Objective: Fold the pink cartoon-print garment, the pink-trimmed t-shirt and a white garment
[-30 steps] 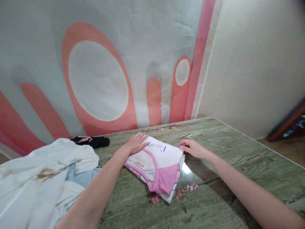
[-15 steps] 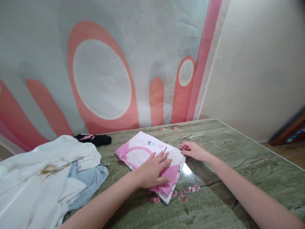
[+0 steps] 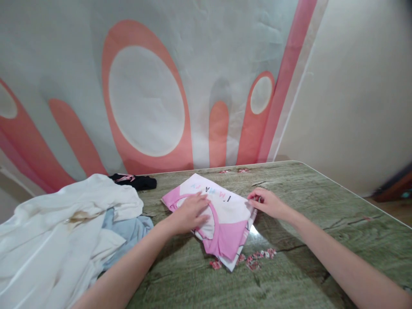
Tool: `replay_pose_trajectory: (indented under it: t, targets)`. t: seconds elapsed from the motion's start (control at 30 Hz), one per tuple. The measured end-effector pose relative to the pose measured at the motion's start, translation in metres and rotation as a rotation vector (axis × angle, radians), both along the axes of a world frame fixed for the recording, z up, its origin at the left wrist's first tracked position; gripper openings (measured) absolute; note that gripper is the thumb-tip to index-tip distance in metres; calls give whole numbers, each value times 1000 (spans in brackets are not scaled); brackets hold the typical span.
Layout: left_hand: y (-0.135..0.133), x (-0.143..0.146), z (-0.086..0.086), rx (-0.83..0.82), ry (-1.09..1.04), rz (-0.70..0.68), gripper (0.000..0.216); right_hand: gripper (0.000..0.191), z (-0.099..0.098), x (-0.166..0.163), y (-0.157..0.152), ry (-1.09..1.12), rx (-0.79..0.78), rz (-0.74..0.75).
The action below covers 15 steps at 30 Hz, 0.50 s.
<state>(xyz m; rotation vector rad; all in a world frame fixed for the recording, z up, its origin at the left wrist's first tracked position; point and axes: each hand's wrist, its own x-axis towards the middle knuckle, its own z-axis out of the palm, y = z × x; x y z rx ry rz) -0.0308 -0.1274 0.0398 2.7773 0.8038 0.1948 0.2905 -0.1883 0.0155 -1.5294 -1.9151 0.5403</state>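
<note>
Pink-and-white folded cotton shirt (image 3: 225,216) lies on the green wood-grain table (image 3: 305,206), dead ahead of both hands, long axis running far-left to near-right. Left hand (image 3: 189,212) lies flat on its middle, fingers spread. Right hand (image 3: 268,202) curls at the right edge; real pinch or not, can't tell.

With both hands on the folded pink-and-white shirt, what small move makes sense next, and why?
Probably sweep the flat left hand toward the near pink corner of the folded pink-and-white shirt, with the right hand steadying its right edge. At that corner the layers lie offset and slightly rumpled on the green wood-grain table, while the printed far part looks smooth.
</note>
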Motion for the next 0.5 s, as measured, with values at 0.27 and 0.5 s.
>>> replay_pose_trajectory:
  t: [0.27,0.5]
  targets:
    - [75,-77,-14,-57,-138,657,53,32,8,-48,-21,-105,87,326]
    - [79,-91,-17,-244,-152,772,48,43,-13,-38,-12,-201,76,313]
